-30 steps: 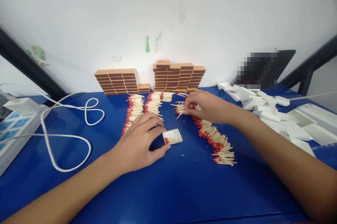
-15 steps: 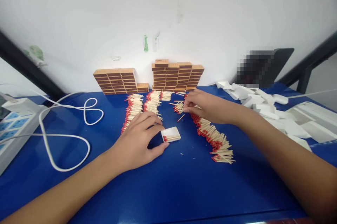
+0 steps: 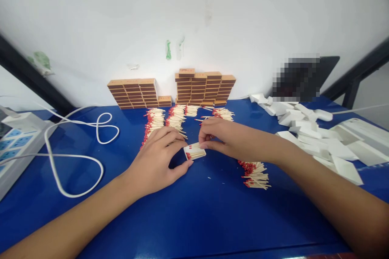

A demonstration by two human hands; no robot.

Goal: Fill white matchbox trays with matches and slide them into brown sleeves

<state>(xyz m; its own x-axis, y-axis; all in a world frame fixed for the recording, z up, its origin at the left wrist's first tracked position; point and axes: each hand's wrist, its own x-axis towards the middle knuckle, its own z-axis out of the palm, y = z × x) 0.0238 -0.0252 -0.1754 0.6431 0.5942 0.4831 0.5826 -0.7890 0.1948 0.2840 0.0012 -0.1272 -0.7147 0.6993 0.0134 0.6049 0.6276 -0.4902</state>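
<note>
A small white matchbox tray (image 3: 203,155) lies on the blue table with several red-headed matches (image 3: 194,155) inside. My left hand (image 3: 162,151) grips the tray's left end between thumb and fingers. Over its right side, my right hand (image 3: 214,135) pinches a few matches (image 3: 194,145), their red heads pointing left above the tray. Rows of loose matches (image 3: 154,123) are spread behind my left hand. Another row of matches (image 3: 257,176) runs along the right, partly hidden under my right hand and forearm.
Brown matchboxes are stacked in a left block (image 3: 133,95) and a right block (image 3: 203,88) against the wall. White empty trays (image 3: 306,125) are heaped at the right, near a dark tablet-like object (image 3: 325,76). A power strip (image 3: 18,149) and white cable (image 3: 48,145) occupy the left.
My right hand has come from the right-hand row of matches toward me and left, bringing a few matches over the tray. My left hand keeps its hold; the tray has shifted slightly.
</note>
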